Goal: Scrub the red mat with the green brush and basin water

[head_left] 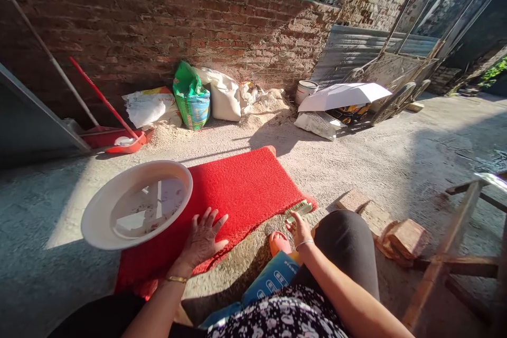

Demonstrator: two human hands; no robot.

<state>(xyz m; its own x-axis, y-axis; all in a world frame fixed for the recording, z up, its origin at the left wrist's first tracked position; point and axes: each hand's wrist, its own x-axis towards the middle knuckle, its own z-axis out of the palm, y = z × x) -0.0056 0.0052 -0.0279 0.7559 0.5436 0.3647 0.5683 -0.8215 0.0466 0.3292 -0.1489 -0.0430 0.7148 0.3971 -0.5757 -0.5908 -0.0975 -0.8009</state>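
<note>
A red mat [245, 179] lies on the ground in front of me, its surface wet-looking near the edge. My left hand [204, 235] rests on its near part with the fingers spread and nothing in them. In my right hand [300, 229] is a pale green scrub brush [300, 209], its bristles against the mat's right corner. A large white basin [95, 216] of cloudy water stands on the mat's left part, next to my left hand.
Several bricks [374, 216] lie to my right, near a wooden frame [455, 243]. Along the brick wall [198, 16] stand a green sack [192, 96], a white sack [224, 96] and a red dustpan [127, 142]. A white sheet [344, 96] covers things farther right.
</note>
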